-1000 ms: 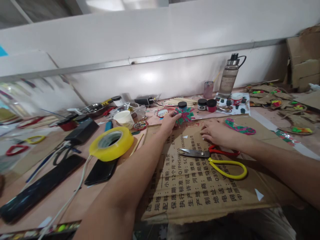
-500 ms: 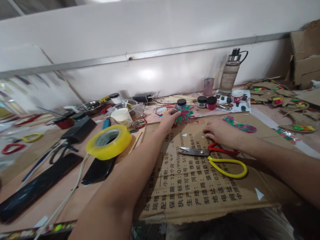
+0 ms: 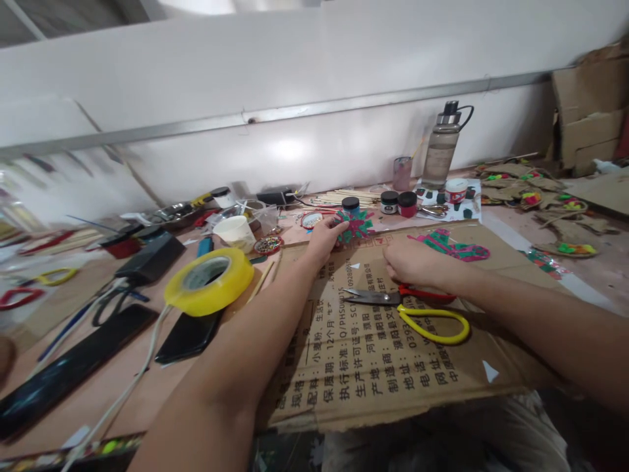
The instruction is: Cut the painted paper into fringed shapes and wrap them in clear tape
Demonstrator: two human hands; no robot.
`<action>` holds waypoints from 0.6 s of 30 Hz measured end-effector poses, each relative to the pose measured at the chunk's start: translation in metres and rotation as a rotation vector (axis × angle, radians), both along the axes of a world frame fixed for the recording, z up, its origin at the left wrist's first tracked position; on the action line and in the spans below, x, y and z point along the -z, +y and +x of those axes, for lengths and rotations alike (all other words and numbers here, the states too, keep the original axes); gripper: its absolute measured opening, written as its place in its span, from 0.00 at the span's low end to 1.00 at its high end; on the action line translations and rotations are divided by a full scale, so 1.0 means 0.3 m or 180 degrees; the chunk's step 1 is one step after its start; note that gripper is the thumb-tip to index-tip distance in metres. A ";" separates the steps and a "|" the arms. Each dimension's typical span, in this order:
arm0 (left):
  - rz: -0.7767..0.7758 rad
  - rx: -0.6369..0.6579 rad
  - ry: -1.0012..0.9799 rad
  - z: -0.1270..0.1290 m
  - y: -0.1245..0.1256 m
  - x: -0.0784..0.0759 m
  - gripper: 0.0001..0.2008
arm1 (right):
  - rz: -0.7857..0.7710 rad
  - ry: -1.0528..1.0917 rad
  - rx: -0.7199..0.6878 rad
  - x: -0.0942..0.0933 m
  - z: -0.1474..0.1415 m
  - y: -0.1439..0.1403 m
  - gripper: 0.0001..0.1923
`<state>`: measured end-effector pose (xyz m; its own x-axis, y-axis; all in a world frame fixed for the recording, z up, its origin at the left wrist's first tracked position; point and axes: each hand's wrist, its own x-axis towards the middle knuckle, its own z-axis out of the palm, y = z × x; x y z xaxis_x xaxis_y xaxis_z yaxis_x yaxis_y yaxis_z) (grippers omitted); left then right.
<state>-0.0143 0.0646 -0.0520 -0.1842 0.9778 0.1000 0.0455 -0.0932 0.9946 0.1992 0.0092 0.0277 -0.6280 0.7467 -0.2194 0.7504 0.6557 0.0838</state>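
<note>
In the head view, the left hand pinches a painted cardboard ornament, green and pink with jagged edges, at the far edge of the flat brown cardboard sheet. The right hand rests on the sheet, fingers curled; whether it grips anything is hard to tell. It partly hides the red handle of the scissors. A glossy yellow tape roll stands left of the sheet.

1. White wall panel behind the bench, crossed by a grey metal rail.
2. Light glare on the panel below the rail.
3. Pinkish worktable, cluttered.
4. Stacked cardboard boxes at far right.
</note>
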 end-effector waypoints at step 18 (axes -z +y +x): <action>-0.0007 -0.0028 0.0037 -0.008 0.007 0.008 0.16 | -0.0191 0.1998 -0.0022 0.073 0.080 0.084 0.06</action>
<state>-0.0167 0.0667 -0.0543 -0.1917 0.9763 0.1000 0.0578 -0.0905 0.9942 0.2231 0.0345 0.0059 -0.6554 0.7400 0.1512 0.6404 0.6505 -0.4084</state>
